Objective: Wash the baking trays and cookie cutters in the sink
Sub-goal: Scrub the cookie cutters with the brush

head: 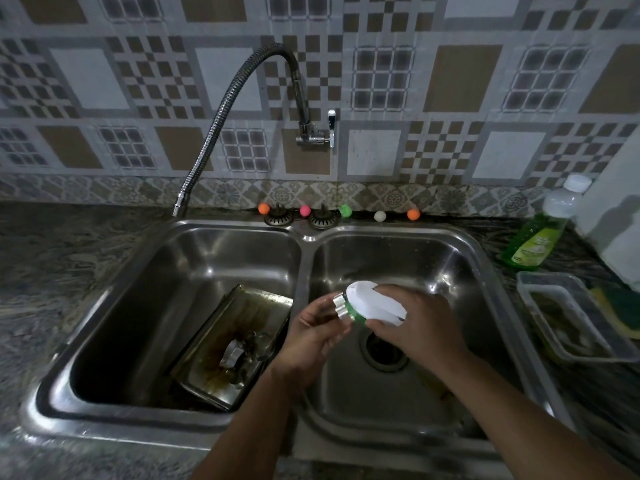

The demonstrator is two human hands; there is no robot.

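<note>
Two bare arms reach in from the near edge, over the front rim of a shiny steel sink (221,436) with two bowls. Both hands meet above the right bowl, close to the wall between the bowls. The left hand (313,337) has its fingers curled around a small shiny metal cookie cutter (341,304) and holds it up. The right hand (414,327) grips a scrubber (372,303) with a white top and a green underside, and the green side presses against the cutter. Under the hands is the round dark drain (382,353) of the right bowl. In the left bowl a baking tray (242,327) lies tilted, its right side leaning up toward the wall between the bowls. It has brown stains inside. More metal cutters (239,353) sit in the tray, but they are dim and hard to tell apart. On the counter to the right sits a clear plastic tub (575,323), and a yellow and green sponge (620,313) lies just beside it. Farther back on the right stands a bottle of green dish soap (540,233) with a white cap. Along the far edge of the sink lie two round drain stoppers (299,218) and a row of little colored balls (346,211). A bendy tap hose (221,123) curves down from the tiled wall (450,81) to the far left corner of the sink.
</note>
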